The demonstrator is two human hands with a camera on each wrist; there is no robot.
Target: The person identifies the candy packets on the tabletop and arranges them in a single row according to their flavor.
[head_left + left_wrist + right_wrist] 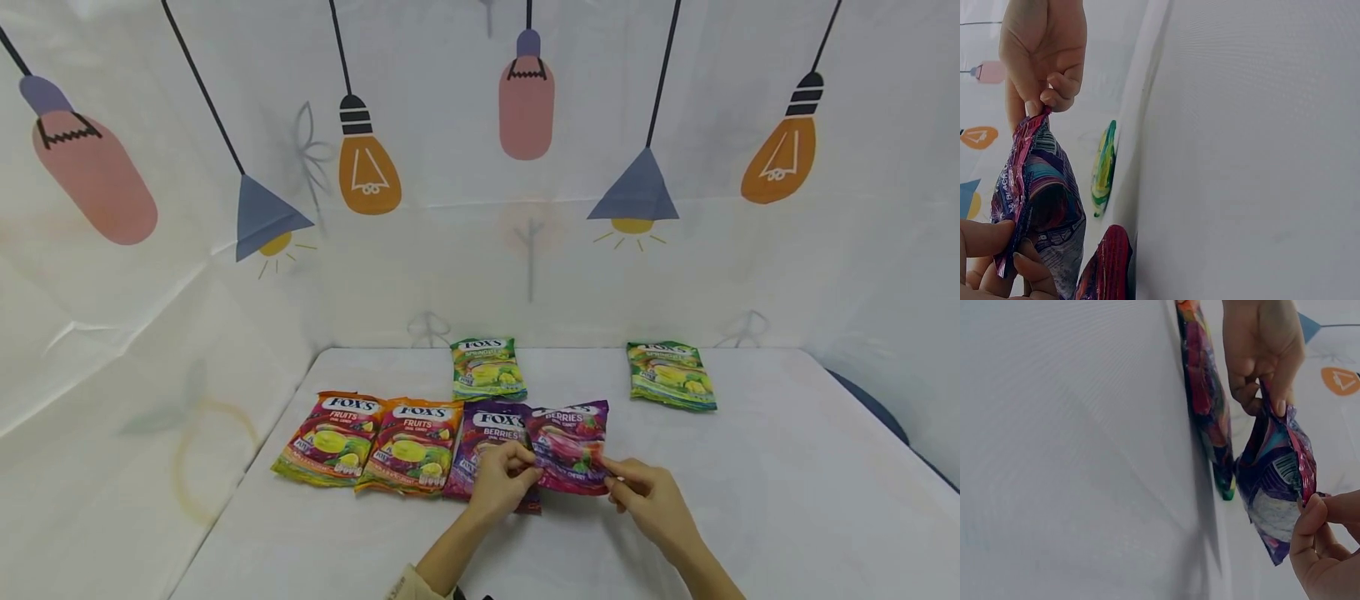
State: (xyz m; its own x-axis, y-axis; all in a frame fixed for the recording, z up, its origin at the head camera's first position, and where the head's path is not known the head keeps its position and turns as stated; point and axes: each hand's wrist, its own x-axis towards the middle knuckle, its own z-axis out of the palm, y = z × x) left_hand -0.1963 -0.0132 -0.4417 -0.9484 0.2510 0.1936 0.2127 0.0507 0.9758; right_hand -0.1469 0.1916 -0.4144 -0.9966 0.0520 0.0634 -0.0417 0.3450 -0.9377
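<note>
Between both hands hangs a purple Fox's Berries candy bag (567, 446), lifted off the table and tilted. My left hand (504, 483) pinches its lower left corner, thumb against fingers. At its lower right corner, my right hand (647, 493) pinches the edge the same way. A second Berries candy bag (480, 433) lies partly behind the held one and the left hand. Left of it lie two orange-red Fox's Fruits candy bags (408, 446). In the left wrist view the held bag's crimped lower edge (1022, 169) stretches between the fingers.
Two green Fox's Springtea-like candy bags lie farther back, one green bag (487, 369) behind the Berries bags and another green bag (671, 375) at the right. A white table (757, 492) meets a white backdrop (450, 275) printed with lamps.
</note>
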